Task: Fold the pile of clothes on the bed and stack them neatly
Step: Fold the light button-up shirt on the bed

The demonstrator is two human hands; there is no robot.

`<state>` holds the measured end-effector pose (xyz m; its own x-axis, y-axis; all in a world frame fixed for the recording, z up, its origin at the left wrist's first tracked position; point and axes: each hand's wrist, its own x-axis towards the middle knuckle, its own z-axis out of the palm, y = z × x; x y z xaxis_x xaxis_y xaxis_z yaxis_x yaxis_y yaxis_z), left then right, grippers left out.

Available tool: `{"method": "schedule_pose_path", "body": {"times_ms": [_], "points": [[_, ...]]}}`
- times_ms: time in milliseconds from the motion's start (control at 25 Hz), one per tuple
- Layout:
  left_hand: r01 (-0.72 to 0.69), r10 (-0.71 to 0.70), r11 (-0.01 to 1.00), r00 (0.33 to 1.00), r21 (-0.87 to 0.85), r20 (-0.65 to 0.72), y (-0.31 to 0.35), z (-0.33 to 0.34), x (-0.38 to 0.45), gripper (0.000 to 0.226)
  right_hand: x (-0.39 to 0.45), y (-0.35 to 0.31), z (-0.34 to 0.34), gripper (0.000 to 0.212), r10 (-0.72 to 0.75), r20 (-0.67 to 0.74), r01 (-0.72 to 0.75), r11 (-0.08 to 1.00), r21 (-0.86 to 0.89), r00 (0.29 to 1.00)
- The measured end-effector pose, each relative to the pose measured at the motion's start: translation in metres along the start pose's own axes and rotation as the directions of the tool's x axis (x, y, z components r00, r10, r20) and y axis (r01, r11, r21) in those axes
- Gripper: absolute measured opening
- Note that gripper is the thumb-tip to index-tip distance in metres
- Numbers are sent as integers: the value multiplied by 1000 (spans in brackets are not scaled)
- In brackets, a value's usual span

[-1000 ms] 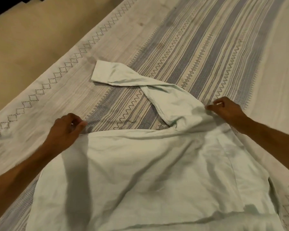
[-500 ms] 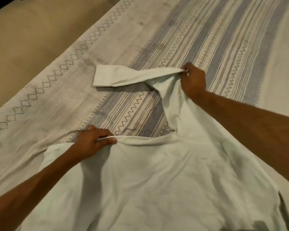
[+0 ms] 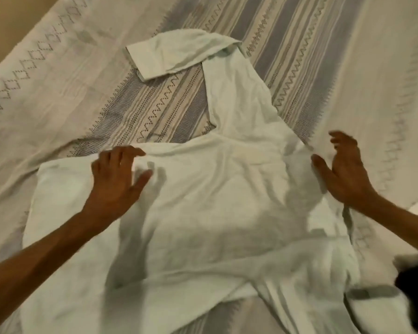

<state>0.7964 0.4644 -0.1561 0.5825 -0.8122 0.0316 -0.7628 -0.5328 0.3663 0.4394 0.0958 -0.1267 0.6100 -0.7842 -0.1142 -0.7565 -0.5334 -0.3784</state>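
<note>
Fingers of the left hand (image 3: 116,182) lie spread flat on the pale shirt (image 3: 215,208), pressing near its upper fold edge; fingers of the right hand (image 3: 343,174), loosely curled, hover just beside the shirt's right edge and hold nothing. Head view: the shirt lies spread on the striped bedsheet (image 3: 299,44), one sleeve (image 3: 179,54) extending away from the body. Light, limp cloth, probably best pinched at seams or corners.

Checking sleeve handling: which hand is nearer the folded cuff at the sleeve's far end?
Left. The left hand rests on the shirt below the cuff; the right hand lies further right, at the shirt's edge.
</note>
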Motion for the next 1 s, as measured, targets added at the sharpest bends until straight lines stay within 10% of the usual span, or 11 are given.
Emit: {"method": "schedule_pose_path", "body": {"times_ms": [240, 400, 640, 880, 1000], "points": [[-565, 601, 799, 769, -209, 220, 155, 43, -151, 33, -265, 90, -43, 77, 440, 304, -444, 894, -62, 845], [-100, 177, 968, 922, -230, 345, 187, 72, -176, 55, -318, 119, -42, 95, 421, 676, -408, 893, -190, 605], [93, 35, 973, 846, -212, 532, 169, 71, -148, 89, -275, 61, -28, 58, 332, 609, -150, 932, -331, 721], [61, 81, 975, 801, -216, 593, 122, 43, -158, 23, -256, 39, -27, 59, 158, 770, -322, 945, 64, 618], [125, -3, 972, 853, -198, 522, 91, 42, -178, 39, -256, 49, -21, 55, 120, 824, -303, 951, 65, 553]]}}
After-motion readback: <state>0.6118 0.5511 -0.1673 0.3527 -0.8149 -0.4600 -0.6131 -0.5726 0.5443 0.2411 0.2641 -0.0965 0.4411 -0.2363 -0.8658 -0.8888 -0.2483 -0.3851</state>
